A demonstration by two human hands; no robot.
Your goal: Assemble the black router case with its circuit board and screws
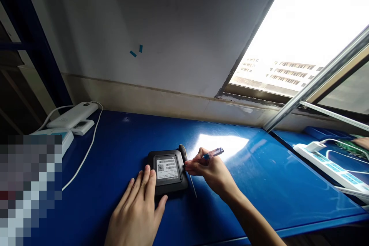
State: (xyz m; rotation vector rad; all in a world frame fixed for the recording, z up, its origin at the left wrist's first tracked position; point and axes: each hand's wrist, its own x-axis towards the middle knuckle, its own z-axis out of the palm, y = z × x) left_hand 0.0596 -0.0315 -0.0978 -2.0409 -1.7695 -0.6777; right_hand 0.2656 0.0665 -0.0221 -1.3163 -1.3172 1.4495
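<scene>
Steadying a black device [168,189] on a blue tabletop [115,153], the left hand [137,203] lies along its left side, fingers stretched forward and nearly together with slim gaps, fingertips at the edge of the casing, thumb held apart at the near edge. Device sits flat at the middle of the near work area, a white printed label [167,170] facing up, with barcodes and a square code; the print is too small to read. Right hand [211,171] is at the device's right side, thumb and forefinger pinching a slim tool [215,153], its see-through handle slanting up and back past the knuckles. Tip hidden by the fingers; cannot tell whether it touches the casing. Just beside the same edge lies a dark-handled screwdriver [182,151], handle away from the person, thin shaft passing below the right fingertips toward the near side. Left of the device, well apart: a white power bank [75,115], a small white box [83,127] and a looping white cable [91,142]. Far right, beyond a metal bar [291,109], a white power strip [331,167] with blue socket faces. Pale wall [173,38] behind, bright window [288,34] to the right.
</scene>
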